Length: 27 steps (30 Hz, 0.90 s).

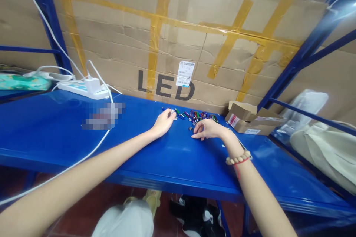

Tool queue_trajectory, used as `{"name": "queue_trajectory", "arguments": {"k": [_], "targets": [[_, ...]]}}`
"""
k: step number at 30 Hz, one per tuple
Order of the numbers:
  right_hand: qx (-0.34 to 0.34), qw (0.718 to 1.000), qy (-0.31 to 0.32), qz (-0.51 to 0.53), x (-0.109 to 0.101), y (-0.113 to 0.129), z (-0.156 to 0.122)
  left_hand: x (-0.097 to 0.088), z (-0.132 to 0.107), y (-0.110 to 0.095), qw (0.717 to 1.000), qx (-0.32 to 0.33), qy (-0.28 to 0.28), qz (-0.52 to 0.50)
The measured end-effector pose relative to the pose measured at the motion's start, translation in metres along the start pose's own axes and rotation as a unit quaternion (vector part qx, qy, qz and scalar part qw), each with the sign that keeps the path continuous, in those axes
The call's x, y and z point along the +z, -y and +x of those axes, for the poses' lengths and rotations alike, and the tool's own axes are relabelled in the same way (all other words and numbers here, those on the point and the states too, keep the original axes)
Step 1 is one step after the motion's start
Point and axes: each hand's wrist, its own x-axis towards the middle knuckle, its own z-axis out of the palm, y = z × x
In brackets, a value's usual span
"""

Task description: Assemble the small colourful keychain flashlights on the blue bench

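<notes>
My left hand is closed, with fingertips pinched on a small silvery metal piece whose exact kind I cannot make out. It is just above the blue tabletop, at the left end of a loose pile of small shiny coloured pieces, in green, blue, purple and red. Some of these look like little carabiner clips. In front of the pile, my right hand hovers low with its thumb and fingers slightly apart and nothing visible between them. A small dark metallic bit lies just left of its fingertips.
A large taped cardboard sheet marked LED stands behind the blue table. An opened small carton sits at the right. To the left are a white power strip with a plugged charger, a long white cable, and a blurred-out patch.
</notes>
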Motion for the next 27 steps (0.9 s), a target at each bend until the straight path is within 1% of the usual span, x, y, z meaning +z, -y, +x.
{"name": "queue_trajectory", "arguments": {"k": [2,4,8,11,14,16,18,21,24,25,27], "targets": [[-0.009,1.0,-0.006,0.019,0.002,-0.002,0.003,0.001,0.0,0.0,1.0,-0.003,0.006,-0.009],[-0.026,0.999,-0.026,0.028,0.005,-0.002,0.005,0.002,-0.001,0.0,1.0,-0.015,0.013,-0.021],[-0.035,0.997,-0.066,0.014,0.01,0.004,0.006,0.003,0.0,0.0,0.999,-0.031,0.019,-0.036],[-0.046,0.993,-0.104,0.011,0.012,0.007,0.007,0.002,0.0,0.0,0.999,-0.02,0.019,-0.037],[-0.079,0.984,-0.159,-0.013,0.015,0.01,0.01,0.001,0.0,-0.001,0.999,0.0,0.029,-0.036],[-0.097,0.978,-0.181,-0.035,0.018,0.012,0.012,0.0,0.0,-0.001,0.998,0.007,0.041,-0.036],[-0.105,0.975,-0.186,-0.059,0.02,0.015,0.013,0.0,-0.001,-0.001,0.997,0.02,0.057,-0.041],[-0.101,0.977,-0.173,-0.076,0.022,0.016,0.013,0.001,-0.001,0.001,0.995,0.042,0.077,-0.053],[-0.109,0.979,-0.162,-0.054,0.022,0.015,0.013,0.005,0.0,0.004,0.992,0.043,0.095,-0.071],[-0.116,0.978,-0.166,-0.039,0.021,0.014,0.013,0.006,0.0,0.005,0.99,0.041,0.103,-0.082],[-0.128,0.972,-0.199,-0.009,0.02,0.013,0.014,0.007,0.0,0.007,0.986,0.035,0.121,-0.11]]}}
